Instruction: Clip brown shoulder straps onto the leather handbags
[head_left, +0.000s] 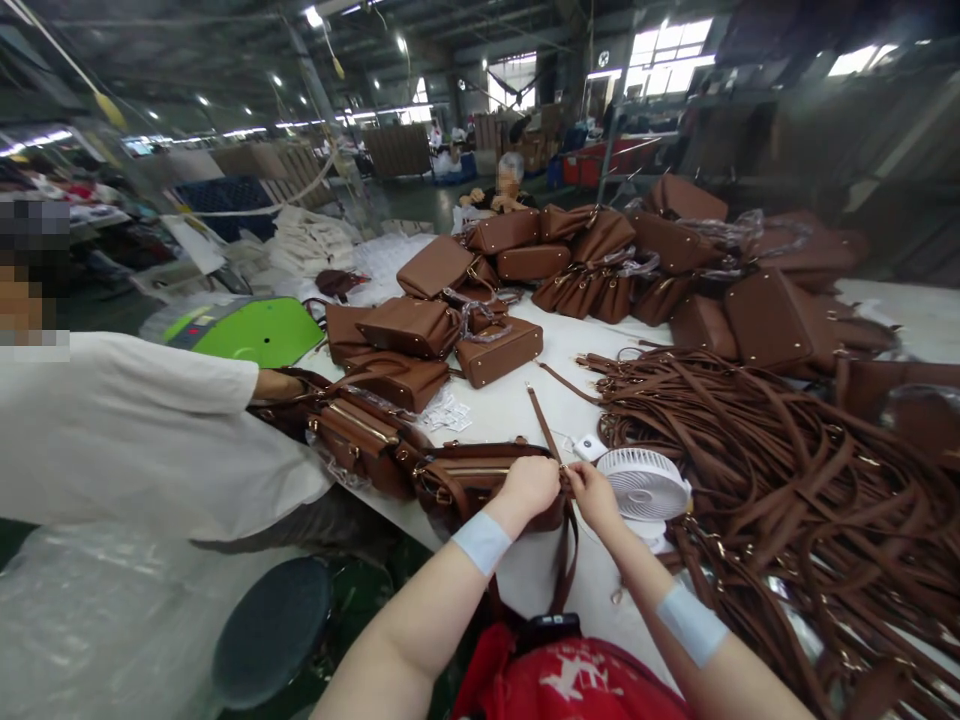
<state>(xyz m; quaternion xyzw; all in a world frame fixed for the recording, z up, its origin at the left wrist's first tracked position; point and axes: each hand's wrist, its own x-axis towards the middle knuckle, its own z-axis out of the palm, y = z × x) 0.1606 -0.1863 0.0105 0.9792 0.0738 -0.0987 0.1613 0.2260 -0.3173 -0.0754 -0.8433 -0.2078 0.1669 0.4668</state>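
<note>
Left hand (pixel 534 482) curled, right hand (pixel 594 495) pinched, their fingers (pixel 580 478) closed on a strap (pixel 543 420). It looked light, supple, best gripped between fingertips

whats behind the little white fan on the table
Brown straps lie heaped beyond the white fan, and a small white object shows past its left edge. The fan's head covers whatever lies directly behind it, so that cannot be seen.

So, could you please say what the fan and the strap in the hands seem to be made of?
The fan is probably smooth white plastic, judging by its thin, even ribs. The strap could be real or imitation leather, judging by its flat, smooth, dull brown surface.
</note>
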